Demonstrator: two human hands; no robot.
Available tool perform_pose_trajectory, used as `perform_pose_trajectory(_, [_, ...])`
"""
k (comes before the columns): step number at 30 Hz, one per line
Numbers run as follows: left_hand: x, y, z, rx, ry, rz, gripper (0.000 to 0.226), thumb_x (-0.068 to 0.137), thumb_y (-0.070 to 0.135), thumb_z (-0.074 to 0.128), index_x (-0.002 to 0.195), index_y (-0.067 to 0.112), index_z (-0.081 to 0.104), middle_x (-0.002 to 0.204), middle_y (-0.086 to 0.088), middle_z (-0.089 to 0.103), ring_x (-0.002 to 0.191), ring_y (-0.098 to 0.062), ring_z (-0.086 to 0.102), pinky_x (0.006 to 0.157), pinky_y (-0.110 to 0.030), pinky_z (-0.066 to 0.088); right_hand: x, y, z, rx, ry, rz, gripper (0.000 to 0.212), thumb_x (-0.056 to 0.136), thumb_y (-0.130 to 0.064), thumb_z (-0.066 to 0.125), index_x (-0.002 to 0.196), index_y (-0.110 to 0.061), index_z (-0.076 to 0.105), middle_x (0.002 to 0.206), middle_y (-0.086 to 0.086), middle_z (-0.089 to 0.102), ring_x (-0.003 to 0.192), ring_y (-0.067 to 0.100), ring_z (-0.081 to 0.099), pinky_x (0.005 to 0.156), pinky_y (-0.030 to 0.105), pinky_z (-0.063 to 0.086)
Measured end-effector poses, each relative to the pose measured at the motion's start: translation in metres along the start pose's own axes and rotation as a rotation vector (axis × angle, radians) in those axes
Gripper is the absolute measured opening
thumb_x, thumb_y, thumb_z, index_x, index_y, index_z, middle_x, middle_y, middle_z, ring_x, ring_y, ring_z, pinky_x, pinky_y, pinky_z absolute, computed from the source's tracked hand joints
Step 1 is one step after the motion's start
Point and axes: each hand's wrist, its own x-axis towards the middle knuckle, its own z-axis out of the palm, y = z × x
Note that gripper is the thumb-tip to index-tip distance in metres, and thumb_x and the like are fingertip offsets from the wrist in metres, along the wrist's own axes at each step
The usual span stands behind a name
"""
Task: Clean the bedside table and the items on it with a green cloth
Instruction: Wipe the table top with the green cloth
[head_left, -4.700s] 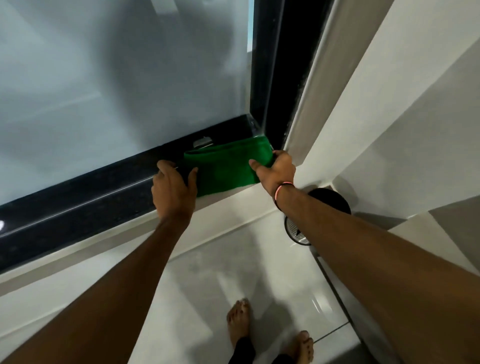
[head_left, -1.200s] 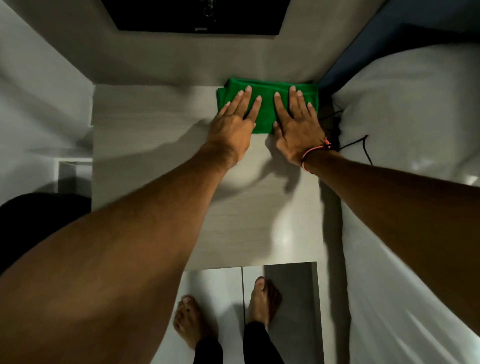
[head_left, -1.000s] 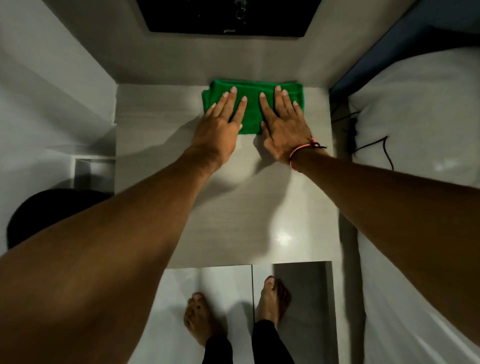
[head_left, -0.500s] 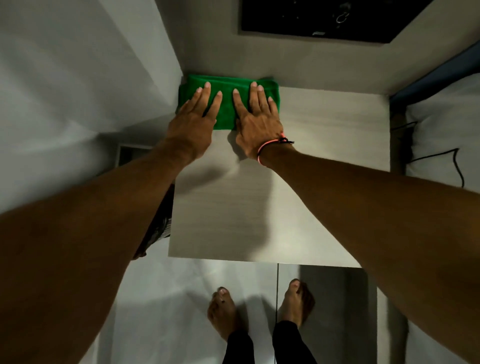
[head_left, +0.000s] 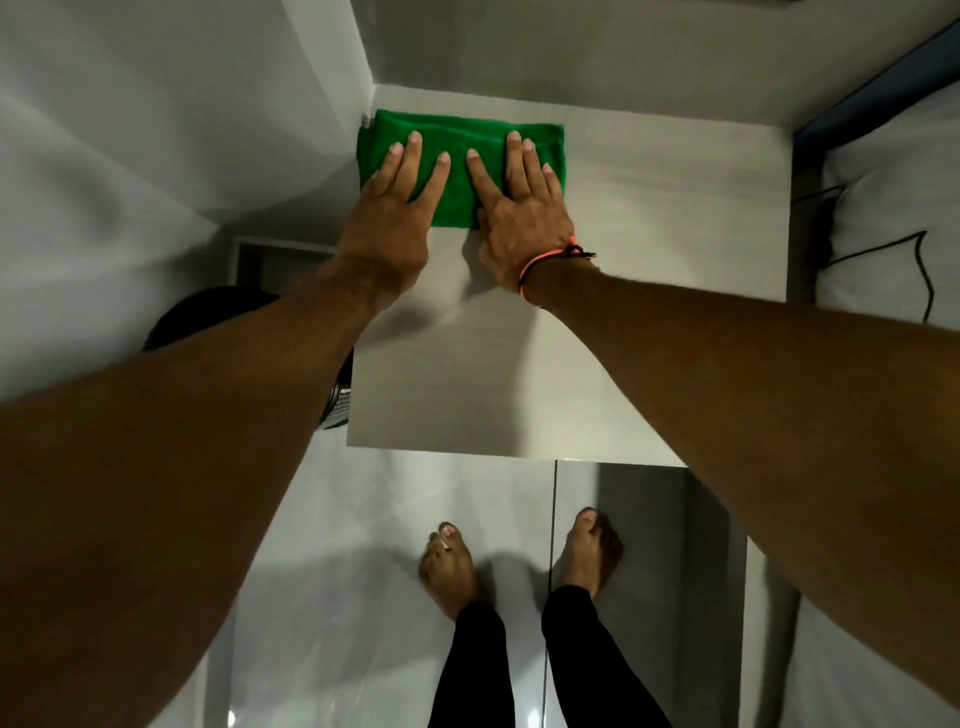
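The green cloth (head_left: 462, 136) is folded into a flat, thick rectangle with a stacked edge on its left side. It lies at the far left corner of the pale wood-grain surface (head_left: 649, 218), against the wall. The left hand (head_left: 395, 218) and right hand (head_left: 519, 213) lie side by side on its near half, fingers straight and spread, pressing it down.

Folded green cloth (head_left: 460, 137) at bedside table (head_left: 649, 249) far-left corner

Soft matt green cloth (head_left: 460, 156) on pale, faintly grained bedside table (head_left: 649, 260); glossy floor tiles (head_left: 337, 571).
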Motion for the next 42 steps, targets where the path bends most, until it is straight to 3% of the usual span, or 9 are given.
perform_pose_trajectory(10, [-0.096,0.018,0.02,-0.017,-0.045,-0.06,0.065,0.099,0.01,0.033,0.158,0.018,0.006,0.165,-0.015,-0.005,0.153,-0.03,-0.002,0.124,-0.041,0.007,-0.09,-0.029,0.033,0.07,0.019,-0.02,0.062,0.102,-0.028,0.03,0.157,-0.027,0.002,0.163,0.017,-0.01,0.152,0.031,-0.008,0.123,0.043,0.0])
perform_pose_trajectory(15, [-0.166,0.037,0.031,-0.046,-0.013,-0.03,0.069,0.094,0.011,0.039,0.157,0.01,0.011,0.163,-0.022,0.002,0.152,-0.036,0.002,0.124,-0.047,0.01,-0.149,-0.047,0.057,0.097,0.03,-0.023,0.061,0.104,-0.027,0.03,0.157,-0.027,0.0,0.163,0.017,-0.011,0.151,0.03,-0.011,0.124,0.044,0.0])
perform_pose_trajectory(22, [-0.239,0.062,0.046,-0.058,0.005,-0.046,0.08,0.087,-0.014,0.05,0.156,0.01,0.019,0.163,-0.02,0.011,0.152,-0.036,0.008,0.122,-0.05,0.018,-0.226,-0.063,0.083,0.182,0.069,-0.011,0.073,0.096,-0.011,0.044,0.157,-0.025,0.006,0.164,0.015,-0.007,0.151,0.029,-0.01,0.124,0.042,-0.004])
perform_pose_trajectory(27, [-0.234,0.081,0.042,-0.011,-0.028,-0.034,0.071,0.09,-0.006,0.048,0.155,0.008,0.022,0.161,-0.022,0.017,0.15,-0.038,0.015,0.12,-0.049,0.019,-0.235,-0.028,0.079,0.164,0.094,-0.065,0.068,0.097,-0.01,0.039,0.157,-0.028,0.013,0.165,0.01,0.002,0.153,0.025,-0.001,0.124,0.04,0.004])
perform_pose_trajectory(30, [-0.223,0.103,0.042,-0.014,-0.011,0.029,0.06,0.096,0.0,0.023,0.155,0.009,0.021,0.162,-0.021,0.015,0.151,-0.036,0.012,0.122,-0.047,0.019,-0.242,-0.002,0.077,0.161,0.087,-0.009,0.07,0.096,-0.009,0.042,0.157,-0.028,0.012,0.165,0.009,0.002,0.153,0.024,0.0,0.124,0.04,0.006])
perform_pose_trajectory(33, [-0.209,0.134,0.047,-0.061,-0.028,0.044,0.063,0.094,0.007,0.005,0.157,0.013,0.014,0.164,-0.018,0.005,0.152,-0.033,0.002,0.124,-0.045,0.012,-0.25,0.028,0.076,0.122,0.089,0.052,0.075,0.095,-0.009,0.045,0.157,-0.029,0.008,0.165,0.009,0.001,0.152,0.024,-0.001,0.124,0.038,0.005])
perform_pose_trajectory(39, [-0.178,0.175,0.053,-0.082,-0.082,0.021,0.063,0.095,0.015,0.007,0.158,0.016,0.002,0.165,-0.014,-0.006,0.152,-0.031,-0.008,0.125,-0.044,0.004,-0.249,0.075,0.069,0.081,0.049,0.106,0.083,0.093,-0.011,0.048,0.156,-0.031,-0.002,0.165,0.008,-0.007,0.151,0.021,-0.009,0.122,0.037,0.0])
perform_pose_trajectory(42, [-0.153,0.172,0.051,-0.059,-0.059,0.025,0.06,0.099,0.015,0.019,0.158,0.017,0.004,0.165,-0.014,-0.004,0.152,-0.031,-0.005,0.125,-0.044,0.004,-0.226,0.082,0.062,0.082,0.049,0.102,0.083,0.094,-0.018,0.049,0.156,-0.029,-0.004,0.164,0.009,-0.012,0.151,0.024,-0.011,0.124,0.039,-0.001])
